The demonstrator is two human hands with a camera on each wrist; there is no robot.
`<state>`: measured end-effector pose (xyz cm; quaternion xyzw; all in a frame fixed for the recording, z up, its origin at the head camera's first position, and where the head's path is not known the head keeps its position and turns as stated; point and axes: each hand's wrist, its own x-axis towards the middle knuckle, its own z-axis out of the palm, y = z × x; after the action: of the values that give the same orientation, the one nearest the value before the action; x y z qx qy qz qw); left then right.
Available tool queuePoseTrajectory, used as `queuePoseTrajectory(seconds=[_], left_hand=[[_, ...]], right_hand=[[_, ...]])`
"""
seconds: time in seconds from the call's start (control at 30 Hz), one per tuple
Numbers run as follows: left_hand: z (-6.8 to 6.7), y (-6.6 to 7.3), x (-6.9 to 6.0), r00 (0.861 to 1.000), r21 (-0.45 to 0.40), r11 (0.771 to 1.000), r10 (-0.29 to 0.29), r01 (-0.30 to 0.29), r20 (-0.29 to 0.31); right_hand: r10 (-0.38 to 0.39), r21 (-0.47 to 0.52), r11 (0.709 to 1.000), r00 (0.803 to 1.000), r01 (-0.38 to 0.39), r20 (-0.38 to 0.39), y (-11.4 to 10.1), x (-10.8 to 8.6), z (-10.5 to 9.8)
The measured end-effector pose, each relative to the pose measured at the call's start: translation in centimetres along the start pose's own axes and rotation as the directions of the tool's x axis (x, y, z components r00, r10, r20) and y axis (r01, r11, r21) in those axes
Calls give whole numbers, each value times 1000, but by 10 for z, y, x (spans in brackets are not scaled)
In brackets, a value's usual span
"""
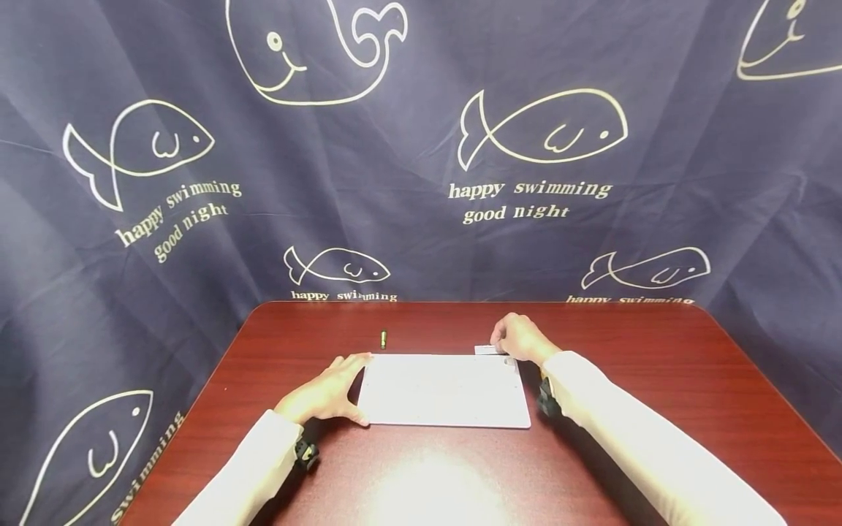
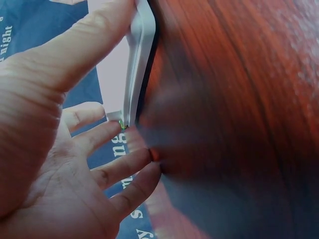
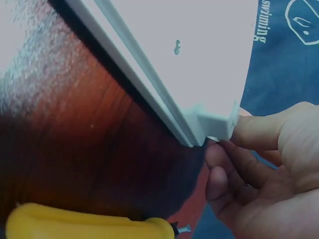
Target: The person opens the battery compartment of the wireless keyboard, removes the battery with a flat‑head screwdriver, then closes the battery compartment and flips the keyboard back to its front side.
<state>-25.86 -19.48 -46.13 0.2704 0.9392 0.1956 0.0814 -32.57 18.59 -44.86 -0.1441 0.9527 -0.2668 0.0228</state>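
Observation:
A flat white panel [image 1: 444, 391], like a keyboard lying face down, rests on the table with a raised bar [image 3: 215, 124] along its far edge. My left hand [image 1: 327, 391] grips its left end, thumb at the near corner and fingers at the far one. Behind the far right corner, my right hand [image 1: 522, 338] has curled fingers and seems to pinch a small white strip [image 1: 484, 350]; the fingertips are partly hidden. A dark round opening [image 1: 509, 361] shows near that corner. Beyond the panel lies a small green battery-like cylinder [image 1: 384, 339].
The reddish-brown wooden table [image 1: 658, 380] runs back to a dark blue curtain [image 1: 421, 234] with fish drawings. Under my right wrist lies a yellow handle [image 3: 89, 224] with a small metal tip. Light glares off the table's near middle.

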Motion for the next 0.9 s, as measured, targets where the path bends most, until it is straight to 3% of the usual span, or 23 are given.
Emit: queuePoseTrajectory(seconds=[0.23,0.5,0.63,0.9], left_hand=[[0,2,0,1000,0,1000,-1,1,8],[-1,4,0,1000,9,1000,-12,12,8],[-2,4,0,999,12,1000,-29,29,17],[-2,5,0,1000,27,1000,-10,9,13]], right_hand=[[-32,48,998,999,33,-25,-1,-6,-10],[-202,26,979,977,200,75,-3,-17,-15],[-229,28,973,969,228,90,-5,-21,-15],[-263,42,965,962,260,74,-7,-24,-14]])
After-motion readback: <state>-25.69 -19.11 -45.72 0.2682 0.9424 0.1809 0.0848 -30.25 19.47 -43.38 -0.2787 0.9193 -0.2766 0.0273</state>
